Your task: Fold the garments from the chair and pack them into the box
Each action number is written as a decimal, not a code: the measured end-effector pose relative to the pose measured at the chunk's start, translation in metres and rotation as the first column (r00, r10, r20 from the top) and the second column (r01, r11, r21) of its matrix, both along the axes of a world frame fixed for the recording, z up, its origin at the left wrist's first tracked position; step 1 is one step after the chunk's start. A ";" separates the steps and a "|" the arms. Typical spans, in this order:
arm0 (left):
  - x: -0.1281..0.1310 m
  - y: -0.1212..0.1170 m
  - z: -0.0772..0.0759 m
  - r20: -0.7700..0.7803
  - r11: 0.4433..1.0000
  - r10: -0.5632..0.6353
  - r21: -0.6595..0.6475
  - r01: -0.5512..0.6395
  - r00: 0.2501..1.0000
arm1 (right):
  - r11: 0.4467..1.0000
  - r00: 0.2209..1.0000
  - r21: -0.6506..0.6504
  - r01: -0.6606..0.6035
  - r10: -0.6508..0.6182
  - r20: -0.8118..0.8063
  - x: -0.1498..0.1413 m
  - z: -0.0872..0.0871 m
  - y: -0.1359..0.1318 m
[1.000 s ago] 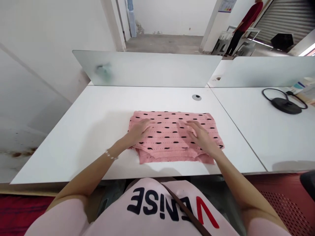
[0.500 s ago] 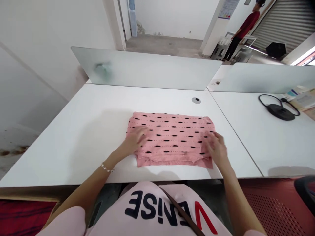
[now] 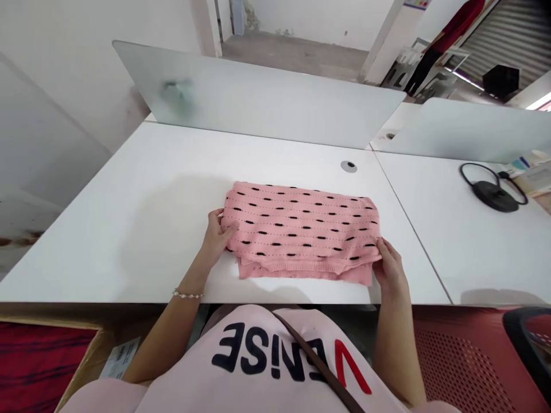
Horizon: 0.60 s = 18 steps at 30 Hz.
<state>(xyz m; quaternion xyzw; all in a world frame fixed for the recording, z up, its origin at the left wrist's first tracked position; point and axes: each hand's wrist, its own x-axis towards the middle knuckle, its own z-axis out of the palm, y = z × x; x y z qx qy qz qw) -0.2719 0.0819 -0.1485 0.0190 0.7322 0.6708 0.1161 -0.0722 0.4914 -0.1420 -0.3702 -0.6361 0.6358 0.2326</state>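
Note:
A folded pink knit sweater (image 3: 301,223) with rows of black dashes lies on the white desk (image 3: 172,241), its ribbed neckline edge facing me. At the left edge of the sweater, my left hand (image 3: 216,232) is closed on the fabric, thumb on top and the other fingers partly hidden beside and under the edge. My right hand (image 3: 391,264) pinches the lower right corner, with its thumb and fingertips on the cloth.
A frosted divider (image 3: 267,103) runs along the back of the desk, in front of which is a round cable hole (image 3: 348,166). At right lie a black disc-shaped base with a cable (image 3: 495,195) and a red perforated chair (image 3: 460,367). A person (image 3: 447,40) stands in the background. Red plaid cloth (image 3: 38,367) sits in a cardboard box at lower left.
Both hands have moved from lying on top of the sweater outward to its left and right edges, and their fingers have closed on the fabric. The head view has shifted slightly.

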 end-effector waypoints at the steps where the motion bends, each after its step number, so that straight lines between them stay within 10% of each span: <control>1: 0.000 0.001 -0.002 0.014 1.000 0.000 0.029 0.000 1.000 | 0.999 0.999 -0.034 -0.020 0.019 -0.030 -0.002 0.001 -0.002; 6: 0.008 0.005 -0.001 0.104 0.990 -0.009 0.142 -0.006 0.994 | 0.997 0.996 -0.041 -0.071 0.069 -0.059 -0.009 0.016 -0.004; 12: 0.022 0.016 0.013 0.104 0.971 -0.097 0.230 0.070 0.990 | 0.962 0.981 0.270 0.032 0.022 -0.195 -0.046 0.078 -0.050; 18: 0.025 0.019 0.012 0.131 0.967 -0.100 0.247 0.065 0.986 | 0.672 0.920 0.681 -0.292 0.392 0.008 -0.100 0.106 -0.162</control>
